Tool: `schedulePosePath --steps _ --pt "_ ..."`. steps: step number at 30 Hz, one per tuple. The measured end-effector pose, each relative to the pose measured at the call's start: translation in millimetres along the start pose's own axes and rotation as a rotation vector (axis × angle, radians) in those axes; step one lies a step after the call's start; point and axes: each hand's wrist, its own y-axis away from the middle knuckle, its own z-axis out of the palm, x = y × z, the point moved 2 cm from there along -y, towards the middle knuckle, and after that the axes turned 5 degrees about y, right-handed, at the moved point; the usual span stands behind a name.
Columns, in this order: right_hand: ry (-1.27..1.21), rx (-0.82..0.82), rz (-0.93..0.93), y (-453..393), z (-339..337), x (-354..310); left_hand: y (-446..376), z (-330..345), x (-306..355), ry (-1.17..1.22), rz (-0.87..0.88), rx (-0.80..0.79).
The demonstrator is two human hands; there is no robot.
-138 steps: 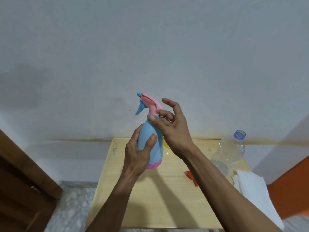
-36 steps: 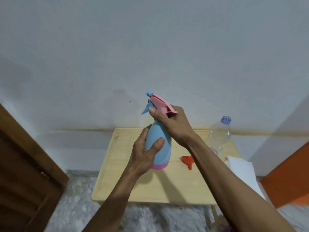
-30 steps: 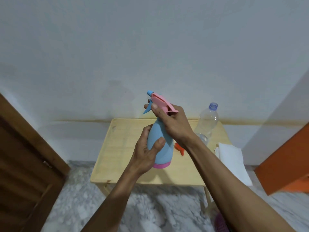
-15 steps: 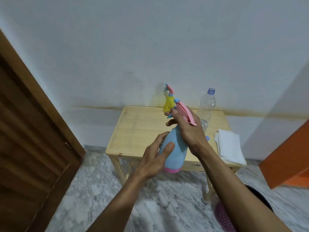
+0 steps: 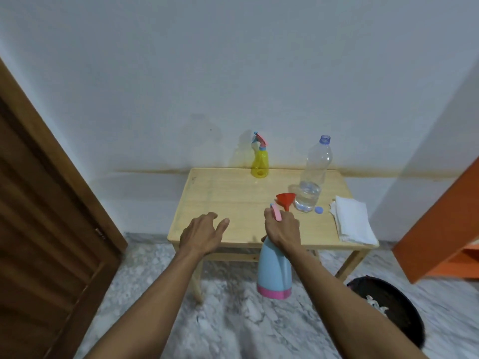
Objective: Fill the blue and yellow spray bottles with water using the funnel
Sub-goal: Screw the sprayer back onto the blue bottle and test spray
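My right hand grips the pink spray head of the blue spray bottle, which hangs upright in front of the table's near edge. My left hand hovers apart from it, fingers loosely spread, holding nothing. The yellow spray bottle stands at the back of the wooden table against the wall. A red funnel lies on the table just beyond my right hand. Beside it stands a clear plastic water bottle, uncapped, with a little water at the bottom.
A blue bottle cap lies by the water bottle. Folded white tissues sit on the table's right end. A dark bin stands on the marble floor at lower right, a wooden door at left, an orange cabinet at right.
My left hand let go of the blue bottle and moved left. My right hand now holds the bottle alone, lower. The view pulled back, showing the yellow bottle, funnel and floor.
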Motion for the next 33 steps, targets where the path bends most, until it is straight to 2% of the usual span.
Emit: schedulePosePath --steps 2,5,18,33 --pt "0.036 -0.037 0.114 4.2 17.3 14.5 -2.3 11.7 -11.0 -0.017 -0.016 -0.099" --pt "0.01 -0.068 0.219 8.3 32.1 24.8 -1.4 26.3 -22.2 -0.021 -0.053 -0.157" --pt "0.094 -0.045 0.24 -4.9 28.0 30.5 -11.3 34.6 -24.9 0.019 -0.054 -0.168" --pt "0.013 -0.1 0.182 -4.9 45.2 14.5 -8.9 25.4 -40.9 0.045 -0.119 -0.116"
